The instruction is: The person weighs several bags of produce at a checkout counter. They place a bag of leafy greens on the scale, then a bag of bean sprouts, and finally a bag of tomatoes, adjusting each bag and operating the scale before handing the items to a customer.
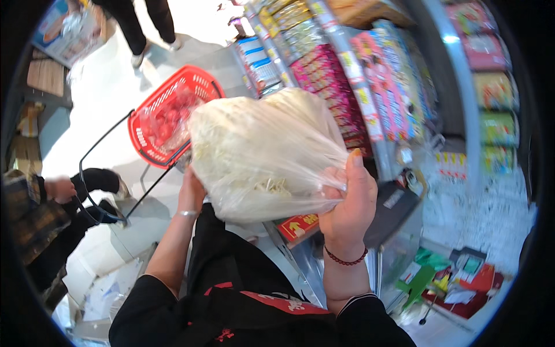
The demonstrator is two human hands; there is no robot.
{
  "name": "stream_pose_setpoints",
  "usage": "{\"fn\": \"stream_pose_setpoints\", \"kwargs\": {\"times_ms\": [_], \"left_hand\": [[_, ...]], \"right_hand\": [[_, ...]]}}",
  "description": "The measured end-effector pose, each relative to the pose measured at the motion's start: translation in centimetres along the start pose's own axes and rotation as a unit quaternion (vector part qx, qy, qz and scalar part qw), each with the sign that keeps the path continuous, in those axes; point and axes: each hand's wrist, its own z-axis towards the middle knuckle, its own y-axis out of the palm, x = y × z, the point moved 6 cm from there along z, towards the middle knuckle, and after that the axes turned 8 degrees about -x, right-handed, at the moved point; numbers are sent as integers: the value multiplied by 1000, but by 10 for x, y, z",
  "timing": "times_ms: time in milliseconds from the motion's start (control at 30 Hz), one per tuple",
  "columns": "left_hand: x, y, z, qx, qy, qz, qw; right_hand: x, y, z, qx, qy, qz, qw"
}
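A large translucent plastic bag (260, 147), bulging with pale stringy contents, hangs in front of me. My right hand (349, 195) grips its gathered neck, thumb on top, and wears a beaded bracelet at the wrist. My left hand (191, 188) is at the bag's lower left side; the bag hides most of its fingers, so its hold cannot be told. Just beyond, a red plastic shopping basket (141, 141) with black handles contains red items (167, 123) in clear plastic. Part of the basket is behind the bag.
Another person's hand (60, 189) is at the far left, beside the long basket handle (89, 152). Someone else's legs (149, 26) stand at the top left. Packaged snacks (325, 82) fill racks on the right. A dark counter top (390, 212) lies beyond my right wrist.
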Motion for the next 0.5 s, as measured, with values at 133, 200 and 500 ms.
{"fn": "stream_pose_setpoints", "kwargs": {"times_ms": [133,200,500], "left_hand": [[44,84,-93,-90,0,-36,995],[65,130,-138,-128,-18,-54,990],[40,357,-222,-300,-24,62,952]], "right_hand": [[-86,-16,-61,56,34,35,997],[-133,-35,-98,25,-26,65,997],[-318,-132,-261,4,-217,186,958]]}}
